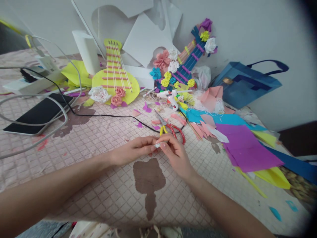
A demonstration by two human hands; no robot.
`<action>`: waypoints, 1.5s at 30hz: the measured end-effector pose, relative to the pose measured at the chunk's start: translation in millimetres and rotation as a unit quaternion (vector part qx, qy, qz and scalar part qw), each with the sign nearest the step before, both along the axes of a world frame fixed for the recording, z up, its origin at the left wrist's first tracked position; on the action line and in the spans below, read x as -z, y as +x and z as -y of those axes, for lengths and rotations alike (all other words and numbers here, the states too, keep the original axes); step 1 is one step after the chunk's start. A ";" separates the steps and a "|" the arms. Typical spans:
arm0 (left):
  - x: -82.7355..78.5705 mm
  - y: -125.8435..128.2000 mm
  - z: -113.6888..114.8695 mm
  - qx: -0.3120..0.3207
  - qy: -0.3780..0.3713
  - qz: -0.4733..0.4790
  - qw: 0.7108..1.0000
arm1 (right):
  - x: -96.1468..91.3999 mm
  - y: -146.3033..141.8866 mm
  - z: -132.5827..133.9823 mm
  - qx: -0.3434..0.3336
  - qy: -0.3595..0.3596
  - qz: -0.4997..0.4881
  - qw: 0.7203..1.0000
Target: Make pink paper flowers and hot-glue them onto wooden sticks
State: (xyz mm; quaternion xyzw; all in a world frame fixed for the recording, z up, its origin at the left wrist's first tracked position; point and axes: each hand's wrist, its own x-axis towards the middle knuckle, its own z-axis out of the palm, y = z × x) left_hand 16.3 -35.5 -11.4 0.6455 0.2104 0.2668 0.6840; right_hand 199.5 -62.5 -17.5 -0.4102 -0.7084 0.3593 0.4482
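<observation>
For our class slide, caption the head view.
Left hand and right hand pinch a small white strip over the quilted cover, scissors just beyond.

red and yellow scissors (170, 127) lay on the pink quilt (99, 142) by a black cable (99, 115). a yellow paper guitar (116, 81) and a blue guitar with paper flowers (184, 67) were by the wall (260, 33). a glue gun (172, 99), a blue bag (244, 82) and purple paper (245, 147) sat nearby.

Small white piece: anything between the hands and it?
Nothing visible. The left hand and right hand both pinch the small white piece directly at their fingertips; the scissors lie just beyond.
</observation>
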 end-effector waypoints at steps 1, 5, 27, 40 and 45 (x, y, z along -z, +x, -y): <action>-0.8 0.1 0.0 0.005 -0.003 0.005 1.000 | -0.3 0.0 0.2 0.000 0.000 -0.002 1.000; -3.2 0.8 0.1 0.013 -0.003 0.014 1.000 | -1.9 0.1 0.9 0.005 0.007 -0.006 1.000; 9.4 0.0 -2.2 0.010 -0.052 0.042 0.998 | 0.0 -0.3 3.5 0.008 -0.006 -0.017 1.000; 11.4 1.2 1.1 -0.012 -0.135 0.053 0.989 | -2.1 -2.7 2.7 0.010 -0.024 -0.053 0.998; 12.8 0.3 -0.2 -0.015 -0.137 0.055 0.989 | -0.3 -1.8 1.7 0.005 -0.023 -0.050 0.998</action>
